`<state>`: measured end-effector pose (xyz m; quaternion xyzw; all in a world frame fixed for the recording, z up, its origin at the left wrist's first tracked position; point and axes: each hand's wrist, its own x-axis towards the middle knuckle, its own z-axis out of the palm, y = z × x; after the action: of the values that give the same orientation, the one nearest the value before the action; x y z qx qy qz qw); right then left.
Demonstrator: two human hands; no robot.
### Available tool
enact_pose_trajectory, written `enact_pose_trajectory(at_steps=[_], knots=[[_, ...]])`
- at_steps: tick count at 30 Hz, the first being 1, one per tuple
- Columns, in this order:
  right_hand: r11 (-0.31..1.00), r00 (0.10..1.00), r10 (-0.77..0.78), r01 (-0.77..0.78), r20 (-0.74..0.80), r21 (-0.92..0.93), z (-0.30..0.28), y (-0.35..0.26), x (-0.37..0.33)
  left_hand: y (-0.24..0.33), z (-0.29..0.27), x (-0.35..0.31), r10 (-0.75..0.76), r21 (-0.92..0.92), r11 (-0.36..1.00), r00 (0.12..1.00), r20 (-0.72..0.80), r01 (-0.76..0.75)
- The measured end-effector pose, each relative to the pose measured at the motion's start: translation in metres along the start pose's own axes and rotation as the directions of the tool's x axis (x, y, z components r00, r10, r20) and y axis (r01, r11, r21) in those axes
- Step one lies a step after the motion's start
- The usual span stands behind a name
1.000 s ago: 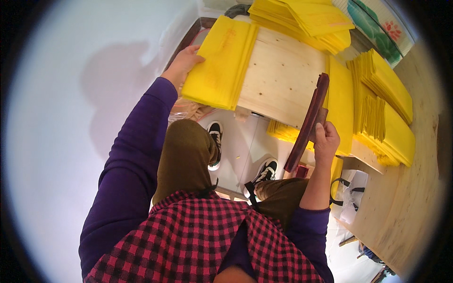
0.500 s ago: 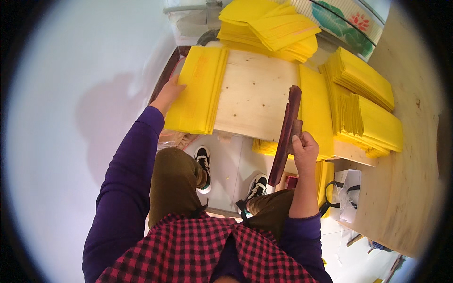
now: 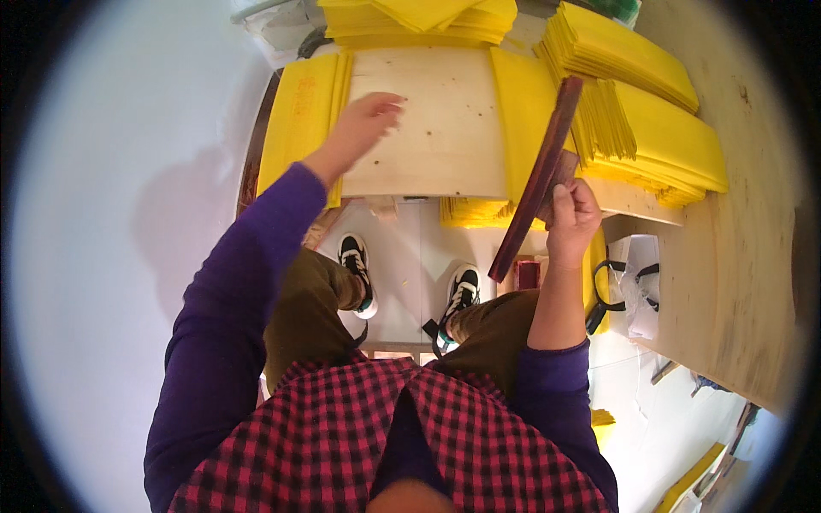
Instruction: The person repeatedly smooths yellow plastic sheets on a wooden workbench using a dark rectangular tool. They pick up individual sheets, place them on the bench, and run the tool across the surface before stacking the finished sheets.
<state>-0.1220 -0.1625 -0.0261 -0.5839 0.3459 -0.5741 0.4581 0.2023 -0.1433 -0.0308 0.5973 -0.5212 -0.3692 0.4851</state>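
My right hand (image 3: 575, 215) is closed on a long, dark red-stained wooden bar (image 3: 538, 175), gripping a small block that sticks out from its side. The bar slants, its upper end near the folded yellow sheets on the right. Over the left part of a bare wooden board (image 3: 449, 128) hovers my left hand (image 3: 366, 128), empty, its slightly blurred fingers stretched out. Left of it lies a stack of yellow paper sheets (image 3: 295, 111) with faint reddish marks. Another yellow sheet pile (image 3: 517, 103) lies along the board's right side.
More yellow stacks sit at the back (image 3: 419, 26) and far right (image 3: 658, 128). A small red-stained tray (image 3: 527, 274) is low beside my right knee. A white box (image 3: 637, 291) with a black ring-shaped item stands at the right. A white wall (image 3: 128, 256) bounds the left.
My left hand has let go of the left yellow stack and moved right, over the board. The bar in my right hand has shifted slightly right and up. The view has tilted down.
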Motion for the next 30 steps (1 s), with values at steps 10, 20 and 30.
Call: enact_pose_trajectory(at_steps=[10,20,30], knots=[[0.977,0.990,0.035,-0.005,-0.139,0.215,-0.033,-0.012,0.001,0.027,0.166,0.049,-0.382,-0.160,0.894,0.899,0.215,0.419],[0.968,0.994,0.029,-0.002,-0.104,0.252,-0.049,-0.008,0.002,0.019,0.198,0.066,-0.359,-0.258,0.897,0.932,0.049,0.359],[0.987,0.997,0.017,-0.005,-0.073,0.161,-0.043,-0.006,0.002,0.012,0.139,0.017,-0.332,-0.418,0.868,0.939,-0.087,0.268]])
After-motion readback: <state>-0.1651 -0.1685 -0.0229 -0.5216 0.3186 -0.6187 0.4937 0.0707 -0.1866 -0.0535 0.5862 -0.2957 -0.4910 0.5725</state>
